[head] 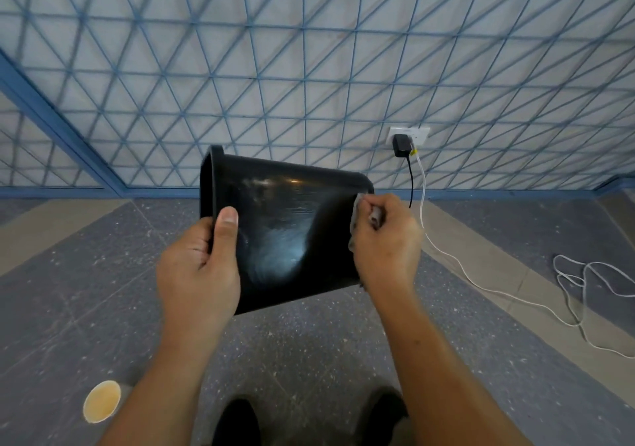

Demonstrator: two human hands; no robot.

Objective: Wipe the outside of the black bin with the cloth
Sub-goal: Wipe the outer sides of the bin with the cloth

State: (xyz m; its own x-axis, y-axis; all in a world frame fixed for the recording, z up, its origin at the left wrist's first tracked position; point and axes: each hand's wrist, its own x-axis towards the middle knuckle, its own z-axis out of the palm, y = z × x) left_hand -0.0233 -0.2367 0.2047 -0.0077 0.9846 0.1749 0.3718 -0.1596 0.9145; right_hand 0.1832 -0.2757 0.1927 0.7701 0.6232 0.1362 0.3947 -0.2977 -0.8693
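The black bin is held in the air on its side, mouth toward 9 o'clock. The left hand grips its rim at 8 o'clock, thumb on the outer wall. The right hand, at 3 o'clock, clutches the cloth against the bin's base end. What the bin holds cannot be seen. A paper cup stands on the floor at 7 o'clock, a charger sits plugged in at 1 o'clock, and a white cable trails at 4 o'clock.

We record one wide-angle view, worn on the head, facing forward and down, close above the left hand and right hand, with speckled grey floor below and blue-latticed pale wall ahead.
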